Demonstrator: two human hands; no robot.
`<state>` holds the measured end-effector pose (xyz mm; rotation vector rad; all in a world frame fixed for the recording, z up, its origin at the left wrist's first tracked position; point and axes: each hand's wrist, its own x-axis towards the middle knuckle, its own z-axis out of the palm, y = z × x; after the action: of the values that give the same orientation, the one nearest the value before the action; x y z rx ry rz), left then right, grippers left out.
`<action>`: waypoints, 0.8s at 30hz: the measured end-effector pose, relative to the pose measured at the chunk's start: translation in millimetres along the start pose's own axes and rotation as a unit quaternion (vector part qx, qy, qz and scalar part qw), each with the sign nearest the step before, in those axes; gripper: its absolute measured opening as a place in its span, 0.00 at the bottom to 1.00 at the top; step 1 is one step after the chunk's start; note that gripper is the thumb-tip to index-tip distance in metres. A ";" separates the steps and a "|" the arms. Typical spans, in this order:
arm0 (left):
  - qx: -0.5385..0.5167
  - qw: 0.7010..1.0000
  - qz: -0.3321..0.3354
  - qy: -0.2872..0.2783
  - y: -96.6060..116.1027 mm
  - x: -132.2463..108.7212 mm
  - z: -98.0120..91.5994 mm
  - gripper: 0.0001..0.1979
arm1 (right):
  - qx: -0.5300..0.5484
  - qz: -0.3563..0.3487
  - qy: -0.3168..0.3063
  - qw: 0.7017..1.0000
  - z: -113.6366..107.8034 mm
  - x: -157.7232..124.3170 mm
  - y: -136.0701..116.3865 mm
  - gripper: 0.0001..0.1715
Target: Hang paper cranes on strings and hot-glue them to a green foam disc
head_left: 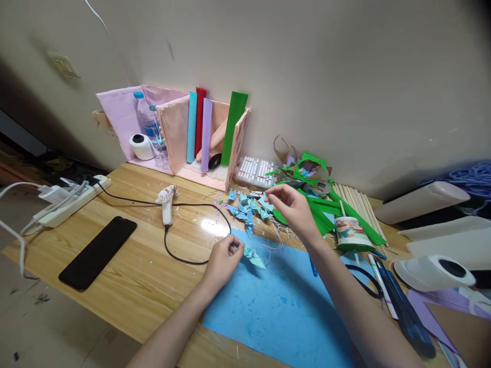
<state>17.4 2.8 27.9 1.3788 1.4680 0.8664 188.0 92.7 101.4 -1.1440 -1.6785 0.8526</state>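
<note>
My left hand (226, 255) pinches a pale green folded paper crane (253, 257) by one end, above a blue sheet (276, 306). Higher and to the right, my right hand (289, 207) has thumb and forefinger brought together; whatever may be between them is too fine to make out. A thin white thread (269, 249) curls beside the crane. Behind both hands lies a cluster of blue paper cranes (245, 210), partly hidden by my right hand.
A white glue gun (166, 205) with a black cord stands left, near a black phone (98, 253) and a power strip (72, 202). At the back are a pink box (176, 138) with paper rolls and a marker case (255, 171). A thread spool (433, 271) lies right.
</note>
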 end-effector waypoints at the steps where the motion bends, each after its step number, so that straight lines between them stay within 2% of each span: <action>1: 0.001 1.000 0.001 -0.002 0.2 -0.2 -0.2 0.11 | -0.007 -0.011 -0.004 1.000 6.2 7.9 0.0 0.08; 3: 0.003 1.000 0.003 -0.010 0.9 -0.9 0.3 0.11 | -0.057 -0.034 -0.032 0.997 20.9 22.8 2.7 0.07; 5: 0.002 1.000 0.005 -0.017 1.7 -1.8 1.4 0.10 | -0.133 -0.052 -0.086 0.986 37.5 35.9 8.3 0.06; 7: 0.001 1.000 0.007 -0.021 2.3 -2.6 2.6 0.10 | -0.231 -0.060 -0.137 0.961 55.2 45.9 15.3 0.06; 9: 0.002 1.000 0.011 -0.025 2.2 -3.1 3.6 0.11 | -0.318 -0.061 -0.163 0.932 73.5 51.8 21.8 0.05; 11: 0.005 1.000 0.015 -0.026 1.1 -3.1 4.1 0.11 | -0.364 -0.062 -0.171 0.914 91.6 53.6 26.5 0.05; 14: 0.005 1.000 0.019 -0.020 -1.3 -2.2 4.0 0.10 | -0.381 -0.059 -0.168 0.907 114.0 51.6 29.0 0.07; 16: 0.004 1.000 0.015 -0.017 -2.6 -1.3 3.3 0.10 | -0.386 -0.057 -0.159 0.907 120.4 49.5 28.9 0.08; 19: 0.002 1.000 0.008 -0.019 -3.4 -0.7 2.8 0.10 | -0.384 -0.052 -0.134 0.912 107.9 48.9 30.3 0.10; 24: 0.000 0.999 -0.001 -0.037 -3.4 -3.1 6.4 0.11 | -0.407 0.002 -0.074 0.911 42.7 56.6 45.5 0.15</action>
<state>22.1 -1.3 23.0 1.3962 1.4124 0.8054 153.3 159.0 62.6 -1.6502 -2.2463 0.2072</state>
